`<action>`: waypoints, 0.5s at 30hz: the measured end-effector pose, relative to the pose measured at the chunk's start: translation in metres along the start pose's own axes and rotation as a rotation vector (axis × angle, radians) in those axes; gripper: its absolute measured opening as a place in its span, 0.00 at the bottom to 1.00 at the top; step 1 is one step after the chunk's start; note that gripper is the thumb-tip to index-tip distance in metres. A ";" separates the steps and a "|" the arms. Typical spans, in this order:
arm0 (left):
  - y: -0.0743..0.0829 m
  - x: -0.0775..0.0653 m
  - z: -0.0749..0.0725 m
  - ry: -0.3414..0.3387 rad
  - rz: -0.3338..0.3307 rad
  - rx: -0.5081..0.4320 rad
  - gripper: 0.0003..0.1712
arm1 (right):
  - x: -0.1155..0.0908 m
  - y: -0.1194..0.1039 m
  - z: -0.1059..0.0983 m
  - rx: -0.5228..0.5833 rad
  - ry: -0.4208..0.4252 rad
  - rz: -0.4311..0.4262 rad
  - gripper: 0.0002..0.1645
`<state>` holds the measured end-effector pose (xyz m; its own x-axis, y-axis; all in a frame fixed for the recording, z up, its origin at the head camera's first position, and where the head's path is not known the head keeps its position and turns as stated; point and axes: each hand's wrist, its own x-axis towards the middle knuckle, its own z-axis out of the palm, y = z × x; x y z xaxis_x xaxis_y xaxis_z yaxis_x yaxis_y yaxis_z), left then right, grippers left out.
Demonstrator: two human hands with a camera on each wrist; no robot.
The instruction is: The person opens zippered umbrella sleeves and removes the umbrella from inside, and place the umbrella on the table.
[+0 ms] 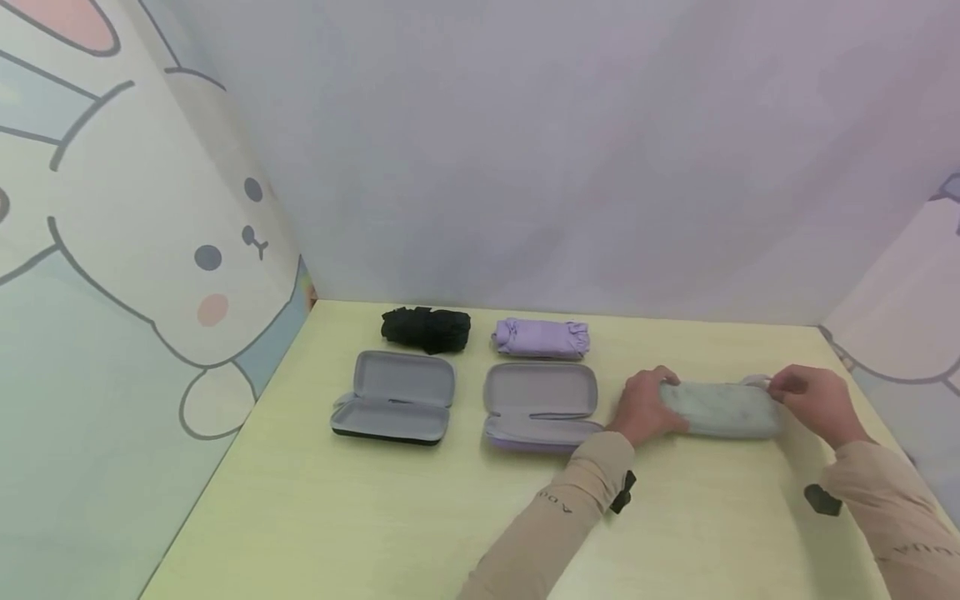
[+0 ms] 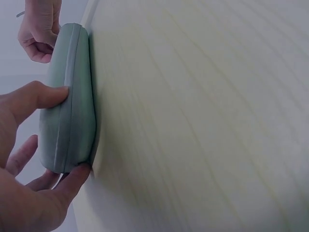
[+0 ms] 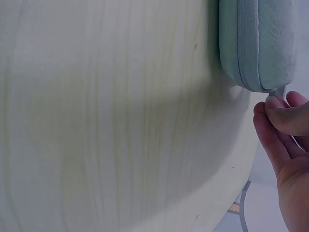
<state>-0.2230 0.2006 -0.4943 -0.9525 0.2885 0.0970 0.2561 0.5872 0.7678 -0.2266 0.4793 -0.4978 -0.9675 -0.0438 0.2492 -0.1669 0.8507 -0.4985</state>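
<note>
A pale green zippered case point(image 1: 720, 410) lies closed on the right part of the table. My left hand point(image 1: 643, 407) grips its left end, and in the left wrist view the thumb point(image 2: 50, 96) presses on the zipper band while the fingers curl round the end. At the opposite end my right hand point(image 1: 813, 402) pinches a small zipper pull point(image 3: 276, 92) between thumb and fingertips; the fingers partly hide it. A light strap loop point(image 1: 756, 381) shows behind the case's back right corner.
Left of the green case, a purple case point(image 1: 542, 387) and a black case point(image 1: 405, 379) stand open with grey linings. Behind them lie a folded purple umbrella point(image 1: 542, 338) and a folded black umbrella point(image 1: 426, 329). Fabric walls border the yellow table point(image 1: 360, 525).
</note>
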 end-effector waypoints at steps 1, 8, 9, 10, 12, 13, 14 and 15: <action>0.000 0.000 0.000 0.002 0.000 0.002 0.34 | -0.001 0.000 -0.001 0.008 -0.001 0.015 0.06; -0.001 0.001 0.000 0.011 -0.001 0.002 0.34 | -0.008 0.000 -0.003 0.020 -0.010 0.074 0.05; -0.001 0.001 0.000 0.013 -0.003 0.001 0.34 | -0.009 -0.001 -0.003 0.018 -0.009 0.077 0.04; -0.001 0.001 0.000 0.014 -0.006 0.002 0.34 | -0.011 -0.001 -0.003 0.025 -0.010 0.079 0.04; -0.002 0.000 0.001 0.014 -0.009 0.006 0.34 | -0.014 -0.001 -0.003 0.029 -0.005 0.082 0.04; -0.002 0.000 0.001 0.014 -0.011 0.007 0.34 | -0.016 0.000 -0.002 0.034 -0.006 0.084 0.04; -0.002 -0.001 0.001 0.014 -0.011 0.011 0.34 | -0.018 0.000 -0.002 0.037 -0.004 0.084 0.04; -0.002 -0.001 0.002 0.014 -0.012 0.014 0.34 | -0.020 0.000 -0.002 0.037 -0.001 0.084 0.05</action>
<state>-0.2219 0.2004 -0.4968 -0.9576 0.2713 0.0969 0.2471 0.6007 0.7603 -0.2073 0.4815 -0.5010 -0.9785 0.0265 0.2048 -0.0922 0.8314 -0.5480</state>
